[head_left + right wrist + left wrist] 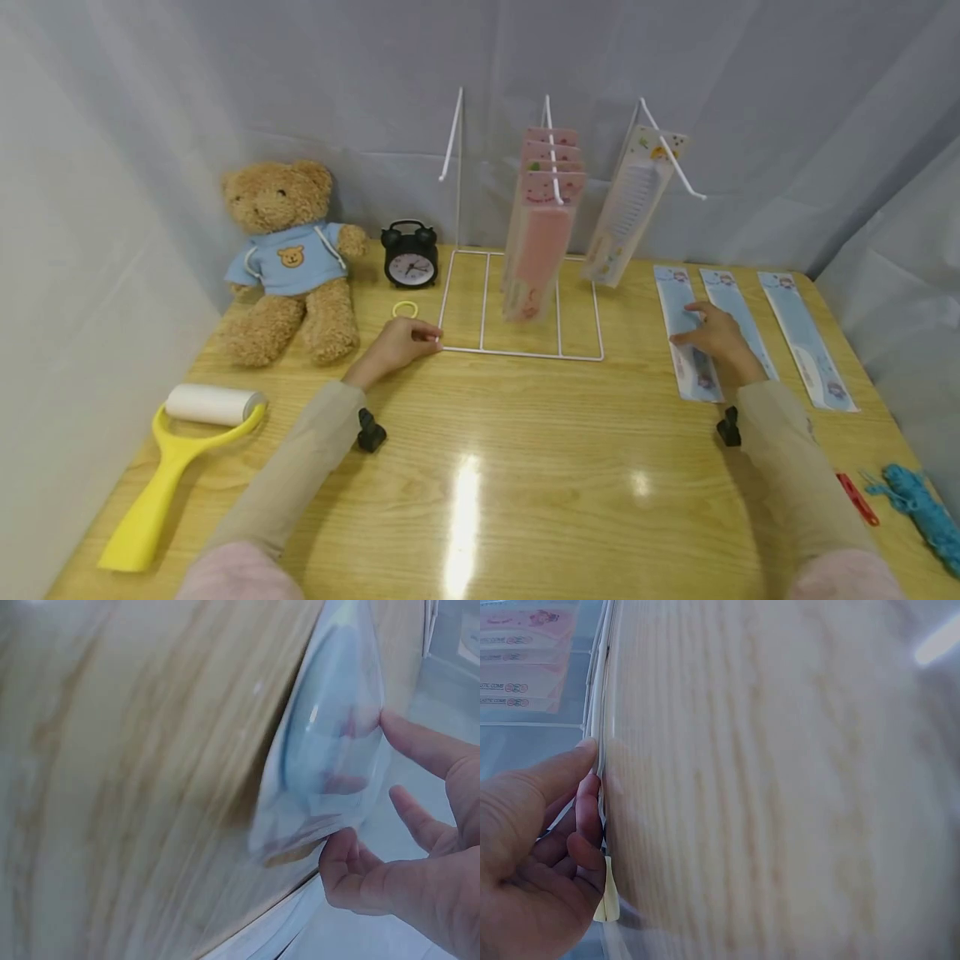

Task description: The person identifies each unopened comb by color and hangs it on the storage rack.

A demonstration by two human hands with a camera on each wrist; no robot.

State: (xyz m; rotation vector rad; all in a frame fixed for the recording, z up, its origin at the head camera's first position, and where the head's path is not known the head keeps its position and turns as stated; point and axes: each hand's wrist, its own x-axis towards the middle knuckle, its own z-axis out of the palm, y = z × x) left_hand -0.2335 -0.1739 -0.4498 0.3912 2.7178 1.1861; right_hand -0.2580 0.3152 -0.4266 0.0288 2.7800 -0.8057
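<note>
Bright overhead glare; blurred wrist views

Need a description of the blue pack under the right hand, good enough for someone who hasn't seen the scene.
Start at the white wire display rack in the middle of the wooden table, then look right to a row of three long flat blue packaged combs. The one meant is the leftmost blue pack, nearest the rack. Unlike its two neighbours, it has the right hand resting on it.

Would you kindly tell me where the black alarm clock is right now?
In the head view, the black alarm clock stands at the back left of the table, between the teddy bear and the white wire rack.
</note>
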